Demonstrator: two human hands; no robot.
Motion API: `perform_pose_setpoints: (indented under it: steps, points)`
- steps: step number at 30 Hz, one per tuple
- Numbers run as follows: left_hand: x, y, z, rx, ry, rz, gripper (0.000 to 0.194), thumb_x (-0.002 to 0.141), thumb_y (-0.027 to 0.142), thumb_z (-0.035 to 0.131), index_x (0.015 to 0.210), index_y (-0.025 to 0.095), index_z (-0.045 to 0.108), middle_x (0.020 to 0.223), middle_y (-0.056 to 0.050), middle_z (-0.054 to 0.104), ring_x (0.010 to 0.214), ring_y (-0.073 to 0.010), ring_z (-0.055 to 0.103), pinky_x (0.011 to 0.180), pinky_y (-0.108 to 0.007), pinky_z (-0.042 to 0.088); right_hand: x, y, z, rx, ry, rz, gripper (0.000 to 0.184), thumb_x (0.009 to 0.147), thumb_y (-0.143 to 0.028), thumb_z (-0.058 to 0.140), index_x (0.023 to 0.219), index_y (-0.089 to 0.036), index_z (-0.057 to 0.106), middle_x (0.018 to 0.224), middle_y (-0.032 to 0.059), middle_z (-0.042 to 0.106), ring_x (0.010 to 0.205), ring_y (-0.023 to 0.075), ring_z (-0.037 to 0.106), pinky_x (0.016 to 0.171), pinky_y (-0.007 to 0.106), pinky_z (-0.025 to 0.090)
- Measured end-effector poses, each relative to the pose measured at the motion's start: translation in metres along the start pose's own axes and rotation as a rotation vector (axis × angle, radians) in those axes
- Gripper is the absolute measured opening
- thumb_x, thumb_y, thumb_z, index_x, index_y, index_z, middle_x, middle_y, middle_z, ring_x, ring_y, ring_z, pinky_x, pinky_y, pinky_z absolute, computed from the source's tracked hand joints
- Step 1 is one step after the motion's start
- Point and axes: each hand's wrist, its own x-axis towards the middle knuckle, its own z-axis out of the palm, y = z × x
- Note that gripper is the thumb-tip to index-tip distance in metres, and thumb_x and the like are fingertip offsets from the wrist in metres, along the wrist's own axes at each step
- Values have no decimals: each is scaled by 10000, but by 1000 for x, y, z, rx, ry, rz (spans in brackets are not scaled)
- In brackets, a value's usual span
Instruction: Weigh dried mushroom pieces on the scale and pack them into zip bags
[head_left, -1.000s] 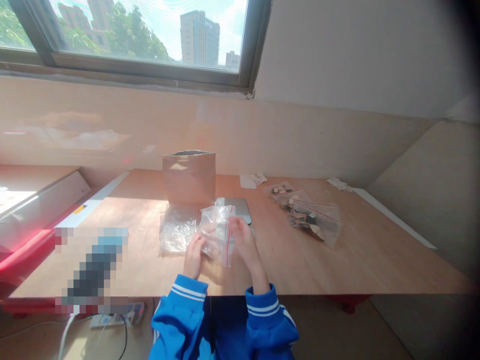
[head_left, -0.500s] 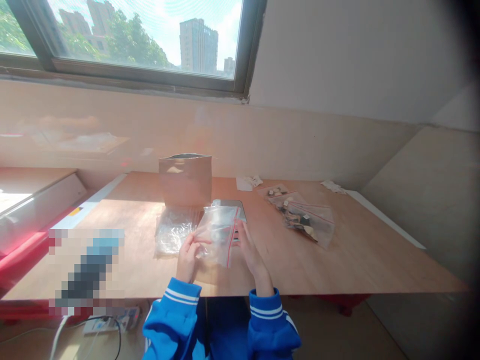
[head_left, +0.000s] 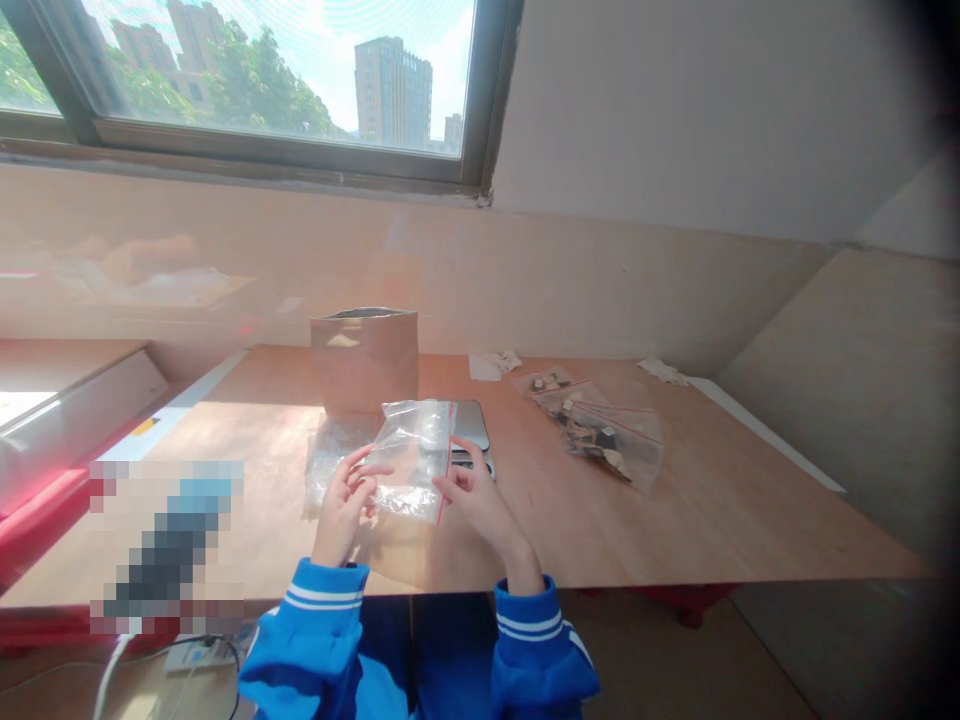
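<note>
Fingers (head_left: 457, 484) of the right hand (head_left: 480, 508) and left hand (head_left: 342, 505) are gripping a clear bag (head_left: 412, 455) in front of the brown bag (head_left: 365, 362).

Wooden worktop (head_left: 615, 540), sunlit at left, sits before pale far wall (head_left: 555, 280) with dark-framed window (head_left: 322, 45) at left showing trees (head_left: 259, 85) and buildings (head_left: 394, 92), another table (head_left: 64, 352) far left.

Trees (head_left: 262, 85) and a tower block (head_left: 393, 90) show through the window (head_left: 300, 158) above a pale wall (head_left: 562, 285)
</note>
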Motion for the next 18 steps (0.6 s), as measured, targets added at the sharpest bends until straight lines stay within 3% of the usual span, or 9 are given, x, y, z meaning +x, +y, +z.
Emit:
perform_pose_setpoints:
  steps: [3,8,15,18]
  points:
    - [-2,9,-2,19,52,51,575,724,330,631,1255,161,486,940,-64,666,562,-78,473,460,-186,404,4,1,-7,-38,112,-51,516,798,-417,625,1232,-201,447,647,-63,565,657,131,569,662,268,474]
    - [-2,21,-23,52,152,170,631,742,317,632,1327,186,432,971,-59,657,599,-77,513,476,-169,417,10,13,-43,-209,546,-155,381,830,-462,516,1068,-172,582,1053,97,624,993,211,581,822,357,487]
    - [0,24,-57,140,238,257,679,751,282,619,1366,257,333,984,-36,639,620,-85,543,516,-178,440,-5,38,-107,-708,883,-220,312,843,-357,425,1012,-200,636,1158,161,575,1166,293,482,1019,478,332]
    - [4,17,-63,277,242,292,603,767,277,577,1331,238,367,1001,-58,631,663,-113,550,519,-193,438,-10,42,-132,-893,1103,-179,279,802,-267,473,988,-212,673,1346,195,443,1293,360,353,1048,556,231]
